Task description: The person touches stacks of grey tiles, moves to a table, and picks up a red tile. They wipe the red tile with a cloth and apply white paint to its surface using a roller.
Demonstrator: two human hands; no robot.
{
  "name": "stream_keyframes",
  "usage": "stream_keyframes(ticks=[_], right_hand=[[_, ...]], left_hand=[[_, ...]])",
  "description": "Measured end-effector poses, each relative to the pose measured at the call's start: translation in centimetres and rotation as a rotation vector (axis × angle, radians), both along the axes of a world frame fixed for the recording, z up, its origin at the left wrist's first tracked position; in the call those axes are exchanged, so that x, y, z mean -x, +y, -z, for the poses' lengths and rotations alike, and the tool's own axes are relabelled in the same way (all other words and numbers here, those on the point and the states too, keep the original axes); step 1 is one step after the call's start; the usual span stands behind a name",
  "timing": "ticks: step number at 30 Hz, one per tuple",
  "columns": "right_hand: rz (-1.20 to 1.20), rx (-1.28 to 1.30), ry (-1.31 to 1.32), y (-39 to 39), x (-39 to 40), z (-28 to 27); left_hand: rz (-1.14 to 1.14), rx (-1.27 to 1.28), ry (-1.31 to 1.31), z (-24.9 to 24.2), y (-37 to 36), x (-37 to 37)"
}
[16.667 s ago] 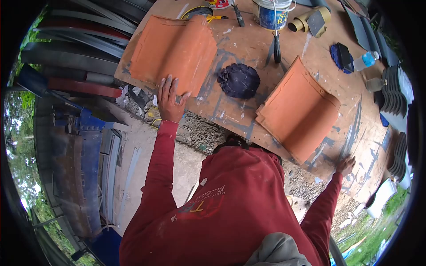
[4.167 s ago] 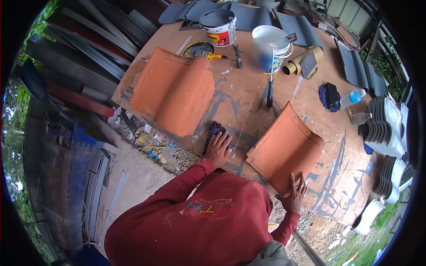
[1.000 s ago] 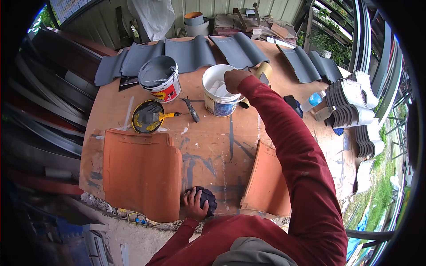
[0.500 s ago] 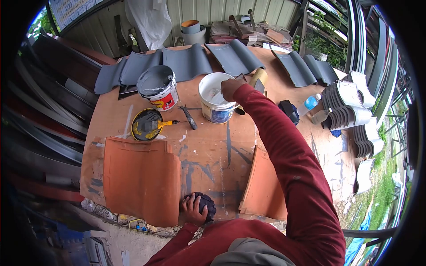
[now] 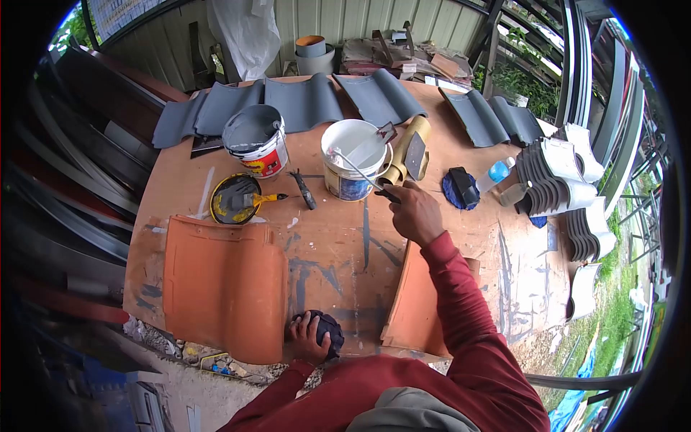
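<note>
My right hand is closed around the dark handle of a thin metal-rod tool. The rod slants over the rim of a white bucket, and its pale tip, whose kind I cannot make out, is at the bucket's mouth. A flat-bladed scraper leans inside the same bucket. Low in the view, my left hand has its fingers curled over a bunched dark cloth, beside an orange roof tile. Another orange tile lies partly under my right forearm.
Left of the white bucket are a grey paint bucket, a lid with a brush and a dark-handled tool. Grey tiles line the back edge. Bottles and stacked tiles stand at right.
My right hand has come back from above the white bucket toward me, drawing the rod tool across its rim. My left hand stays on the cloth.
</note>
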State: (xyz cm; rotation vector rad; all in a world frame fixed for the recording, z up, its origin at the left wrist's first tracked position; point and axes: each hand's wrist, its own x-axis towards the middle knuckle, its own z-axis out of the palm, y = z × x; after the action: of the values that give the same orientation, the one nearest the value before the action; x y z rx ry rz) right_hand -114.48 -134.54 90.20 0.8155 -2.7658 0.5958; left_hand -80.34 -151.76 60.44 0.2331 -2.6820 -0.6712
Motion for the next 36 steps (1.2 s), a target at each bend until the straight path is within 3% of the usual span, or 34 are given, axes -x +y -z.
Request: stream_keyframes(ticks=[4, 9, 17, 20, 22, 27, 32, 36], right_hand=[[0.096, 0.169, -0.064, -3.4, 2.5, 4.0], [0.13, 0.25, -0.108, -4.2, 1.0, 4.8], [0.08, 0.095, -0.252, -0.7, 0.9, 1.5], [0.047, 0.177, -0.142, -3.5, 3.2, 4.1], [0.166, 0.217, -0.125, -5.2, 3.5, 4.5], [0.206, 0.308, -0.021, -2.7, 1.6, 5.0], [0.129, 0.279, -0.18, -2.3, 0.5, 3.6], [0.227, 0.457, -0.155, -2.1, 3.4, 6.9]], left_hand=[[0.009, -0.003, 0.024, -0.3, 0.1, 0.1], [0.003, -0.012, 0.035, 0.3, 0.1, -0.3], [-0.012, -0.02, 0.051, 0.7, 0.1, -0.1], [-0.002, -0.04, 0.045, 0.5, 0.2, 0.0], [-0.006, -0.035, 0.053, 0.3, 0.2, 0.2], [-0.008, -0.005, 0.036, 0.0, 0.1, 0.1], [-0.013, 0.048, 0.008, -1.1, 0.1, 0.0], [-0.018, 0.127, 0.009, -1.0, 1.0, 0.2]])
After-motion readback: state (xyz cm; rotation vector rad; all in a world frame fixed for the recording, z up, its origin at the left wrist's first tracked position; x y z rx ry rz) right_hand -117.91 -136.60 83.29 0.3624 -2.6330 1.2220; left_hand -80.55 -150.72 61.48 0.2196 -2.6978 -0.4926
